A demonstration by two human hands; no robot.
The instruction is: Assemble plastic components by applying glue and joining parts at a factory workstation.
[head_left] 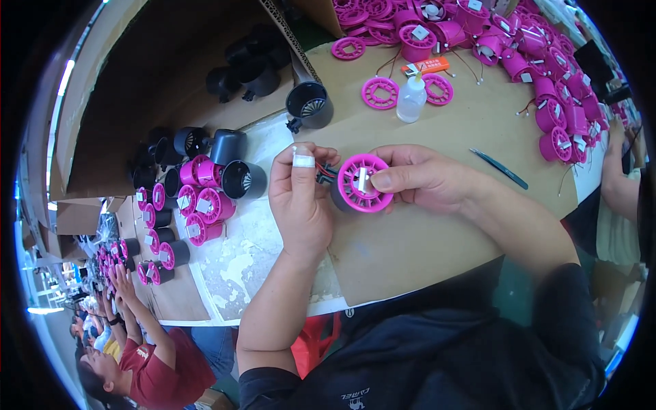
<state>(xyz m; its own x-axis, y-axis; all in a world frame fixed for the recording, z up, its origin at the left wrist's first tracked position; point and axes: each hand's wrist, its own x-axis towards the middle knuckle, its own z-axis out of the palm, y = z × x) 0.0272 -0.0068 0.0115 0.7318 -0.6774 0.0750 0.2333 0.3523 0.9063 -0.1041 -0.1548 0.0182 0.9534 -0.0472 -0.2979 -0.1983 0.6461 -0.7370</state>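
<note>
Between my hands is a black cup-shaped housing [337,199] with a pink slotted round part [348,196] at its open end. A white rectangular piece [362,180] shows at the middle of the pink face. My right hand [424,178] is closed on the pink part's right side, its thumb pressing near the centre. On the other side, my left hand [301,195] has curled fingers at the housing's black stem and wires [326,173]. White tape [303,161] wraps its thumb. Part of the left hand's grip is hidden.
Black housings [311,106] and pink-fitted units [212,205] stand left, beside a large cardboard box [137,89]. A clear bottle [411,100], loose pink rings [379,93] and tweezers [500,168] lie beyond my hands. Pink parts [547,89] heap at far right. Another person [160,362] works at left.
</note>
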